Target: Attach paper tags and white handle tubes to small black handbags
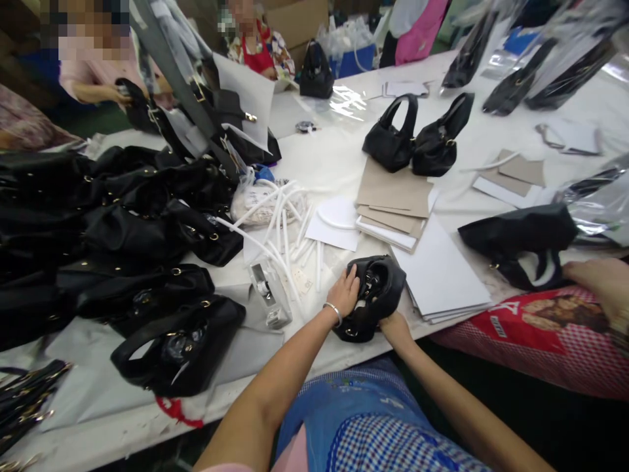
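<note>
A small black handbag (381, 288) lies at the near edge of the white table (324, 154), its mouth turned up toward me. My left hand (344, 293) grips its left side, fingers curled onto the opening; a thin bangle circles that wrist. My right hand (394, 326) holds the bag from below at its near right corner, fingers mostly hidden under it. White tubes (282, 226) and a tape dispenser (269, 293) lie just left of the bag.
A big heap of black handbags (113, 223) fills the table's left. Stacked brown and white cards (400, 210) sit right of the bag, two finished bags (415, 141) behind them. A co-worker's hand (602, 282) rests near another black bag (521, 242). Other people work at the far side.
</note>
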`<action>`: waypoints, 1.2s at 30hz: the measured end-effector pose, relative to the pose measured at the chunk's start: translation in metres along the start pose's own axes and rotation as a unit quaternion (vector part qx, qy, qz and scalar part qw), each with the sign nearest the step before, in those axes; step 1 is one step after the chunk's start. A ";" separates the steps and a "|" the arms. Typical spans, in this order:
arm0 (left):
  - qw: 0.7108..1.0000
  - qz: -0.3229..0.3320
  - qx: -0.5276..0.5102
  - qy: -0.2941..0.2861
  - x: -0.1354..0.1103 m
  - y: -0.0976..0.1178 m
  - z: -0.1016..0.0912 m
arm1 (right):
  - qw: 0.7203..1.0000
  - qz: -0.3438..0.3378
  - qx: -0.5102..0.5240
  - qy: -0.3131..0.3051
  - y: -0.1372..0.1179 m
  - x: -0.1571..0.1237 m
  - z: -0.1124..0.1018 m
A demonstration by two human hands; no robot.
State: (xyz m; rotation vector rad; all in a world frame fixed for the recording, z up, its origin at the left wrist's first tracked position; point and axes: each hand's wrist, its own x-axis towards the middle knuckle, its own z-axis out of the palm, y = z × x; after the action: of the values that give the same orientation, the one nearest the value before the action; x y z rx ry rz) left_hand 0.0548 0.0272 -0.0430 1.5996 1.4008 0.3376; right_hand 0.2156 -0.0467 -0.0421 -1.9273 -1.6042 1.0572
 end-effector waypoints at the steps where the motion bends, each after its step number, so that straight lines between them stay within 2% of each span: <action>1: 1.000 0.005 -0.007 -0.011 0.006 -0.002 0.000 | 0.998 0.045 0.044 -0.011 -0.001 0.002 -0.001; 3: 0.999 0.024 -0.026 -0.022 0.009 -0.006 -0.003 | 0.986 0.116 0.116 -0.038 -0.005 0.002 -0.008; 4: 0.999 0.033 -0.033 -0.017 0.006 -0.008 -0.006 | 0.983 0.129 0.121 -0.045 -0.007 0.000 -0.014; 6: 0.998 0.048 -0.039 0.017 -0.008 -0.013 -0.015 | 0.989 0.116 0.086 -0.041 -0.009 -0.010 -0.031; 7: 0.998 0.046 -0.033 0.038 -0.017 -0.018 -0.021 | 0.993 0.098 0.065 -0.009 -0.008 -0.016 -0.040; 9: 0.997 0.013 -0.003 0.082 -0.034 -0.029 -0.036 | 0.995 0.075 0.066 0.018 -0.001 -0.032 -0.055; 12: 0.985 -0.078 0.059 0.141 -0.046 -0.049 -0.069 | 0.986 0.106 0.128 -0.018 0.014 -0.054 -0.064; 15: 0.962 -0.157 0.114 0.193 -0.037 -0.064 -0.103 | 0.981 0.118 0.148 -0.048 0.019 -0.071 -0.059; 17: 0.947 -0.202 0.145 0.201 -0.024 -0.069 -0.116 | 0.979 0.117 0.156 -0.066 0.012 -0.077 -0.054; 20: 0.936 -0.246 0.174 0.181 -0.008 -0.068 -0.121 | 0.976 0.111 0.174 -0.068 -0.008 -0.080 -0.052; 23: 0.932 -0.262 0.192 0.160 -0.004 -0.064 -0.124 | 0.974 0.107 0.190 -0.060 -0.022 -0.081 -0.057; 28: 0.929 -0.254 0.215 0.162 -0.024 -0.046 -0.143 | 0.977 0.098 0.184 -0.043 -0.031 -0.089 -0.064; 30: 0.937 -0.217 0.210 0.176 -0.043 -0.034 -0.151 | 0.982 0.084 0.167 -0.032 -0.036 -0.091 -0.066; 32: 0.956 -0.148 0.189 0.168 -0.065 -0.018 -0.155 | 0.986 0.070 0.147 -0.024 -0.042 -0.091 -0.067; 33: 0.968 -0.111 0.175 0.145 -0.077 -0.009 -0.156 | 0.989 0.062 0.136 -0.021 -0.046 -0.090 -0.068; 36: 0.989 -0.019 0.145 0.026 -0.108 0.020 -0.151 | 0.995 0.030 0.095 -0.019 -0.052 -0.085 -0.069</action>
State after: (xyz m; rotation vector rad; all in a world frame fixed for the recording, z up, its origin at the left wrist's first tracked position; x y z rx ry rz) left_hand -0.0751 0.0041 0.0895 1.8061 1.5742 0.1578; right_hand 0.2314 -0.1050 0.0627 -1.8484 -1.4161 1.2298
